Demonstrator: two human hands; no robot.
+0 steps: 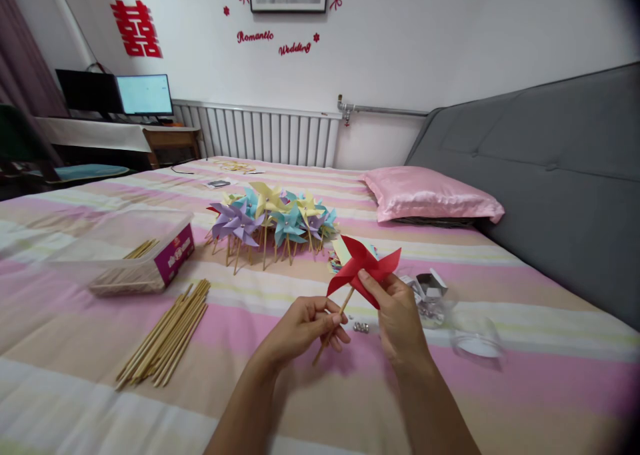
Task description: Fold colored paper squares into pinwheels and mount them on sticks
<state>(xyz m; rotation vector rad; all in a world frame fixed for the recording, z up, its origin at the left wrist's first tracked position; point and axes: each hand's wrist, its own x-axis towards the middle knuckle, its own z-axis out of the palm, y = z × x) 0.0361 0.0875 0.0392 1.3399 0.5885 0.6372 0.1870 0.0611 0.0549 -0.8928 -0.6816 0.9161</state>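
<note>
Red paper pinwheel (363, 267) on a thin wooden stick (334, 326) sits up between the person's two hands, above the striped bedspread (280, 402). Starting at the far left, well away from the fingers, a clear plastic box (131, 254) with a purple label lies on the bed, a few sticks showing inside it. Nearer, but still well to the left of the left hand, a loose bundle of bare wooden sticks (167, 335) lies in a slanted heap.

The left hand (305, 327) is curled closed, thumb and fingertips pinching the lower part of the stick, whose tip pokes out below the fingers and tilts down to the left. Beyond the left fingers, farther up the bed, a cluster of finished pinwheels (273, 218) in purple, blue and yellow stands bunched together. Just past the fingertips of both hands, on the bedspread between them, a few small silvery metal bits (361, 326) lie close together.

The right hand (397, 315) is closed on the red paper, thumb and forefinger gripping the lower edge of the blades, right where the stick meets them. The blades spread out above and to either side of those fingers.

To the right of the right hand, near it, crumpled clear plastic wrapping (429, 295) lies on the bed, and just beyond it a round clear lid (477, 340). Farther back on that side a pink satin pillow (430, 195) rests against the grey headboard (550, 175).
</note>
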